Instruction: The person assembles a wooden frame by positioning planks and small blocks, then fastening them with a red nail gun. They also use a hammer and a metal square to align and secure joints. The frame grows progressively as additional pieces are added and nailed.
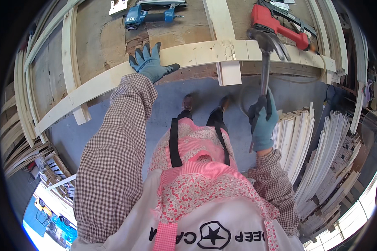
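Observation:
My left hand (150, 65), in a blue work glove with dark fingertips, lies with fingers spread on a long pale wooden board (188, 53) along the bench's near side. My right hand (264, 121), gloved the same way, is wrapped round the handle of a claw hammer (264, 69). The hammer stands upright in my grip, its head over the right part of the board. Short wooden crosspieces (229, 74) project from under the board toward me. Whether the hammer head touches the board, I cannot tell.
Beyond the board lie a blue nail gun (153, 17) and a red nail gun (276, 26) on the wooden bench top (109, 42). Stacks of wood strips (295, 134) stand on the floor at right. More long strips (23, 96) lie at left.

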The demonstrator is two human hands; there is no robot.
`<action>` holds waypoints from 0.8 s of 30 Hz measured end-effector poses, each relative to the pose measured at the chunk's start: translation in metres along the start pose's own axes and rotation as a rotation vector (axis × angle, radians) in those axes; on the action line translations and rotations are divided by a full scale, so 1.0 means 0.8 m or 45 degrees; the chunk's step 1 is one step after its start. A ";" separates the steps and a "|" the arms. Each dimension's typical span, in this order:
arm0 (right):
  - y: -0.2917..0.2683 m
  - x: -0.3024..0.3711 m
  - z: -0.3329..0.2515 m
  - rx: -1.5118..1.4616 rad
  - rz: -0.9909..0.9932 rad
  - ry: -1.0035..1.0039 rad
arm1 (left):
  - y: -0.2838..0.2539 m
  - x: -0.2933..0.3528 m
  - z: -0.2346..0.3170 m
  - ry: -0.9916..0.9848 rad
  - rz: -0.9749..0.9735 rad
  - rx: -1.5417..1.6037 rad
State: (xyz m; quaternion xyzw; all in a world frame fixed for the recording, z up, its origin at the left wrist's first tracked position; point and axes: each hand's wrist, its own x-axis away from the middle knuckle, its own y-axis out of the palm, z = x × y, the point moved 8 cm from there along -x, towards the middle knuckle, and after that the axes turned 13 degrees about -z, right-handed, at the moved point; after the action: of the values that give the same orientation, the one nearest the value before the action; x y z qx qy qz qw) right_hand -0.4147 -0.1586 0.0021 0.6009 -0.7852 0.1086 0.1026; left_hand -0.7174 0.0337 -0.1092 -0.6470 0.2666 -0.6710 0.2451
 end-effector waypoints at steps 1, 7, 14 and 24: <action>0.006 0.000 0.006 -0.010 -0.006 -0.048 | -0.004 -0.002 0.004 0.015 0.011 0.011; 0.013 -0.018 0.076 0.144 0.029 0.361 | -0.005 0.000 0.003 0.021 0.019 0.024; 0.034 0.011 0.024 0.357 -0.038 0.007 | -0.004 -0.001 0.005 0.046 0.008 0.058; 0.034 0.010 -0.013 0.091 -0.071 -0.332 | 0.000 -0.006 0.001 0.017 0.011 0.054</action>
State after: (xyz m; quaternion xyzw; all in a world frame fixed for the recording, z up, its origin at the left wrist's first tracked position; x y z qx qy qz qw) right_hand -0.4429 -0.1563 0.0132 0.6348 -0.7705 0.0544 -0.0188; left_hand -0.7162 0.0367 -0.1128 -0.6362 0.2566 -0.6797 0.2598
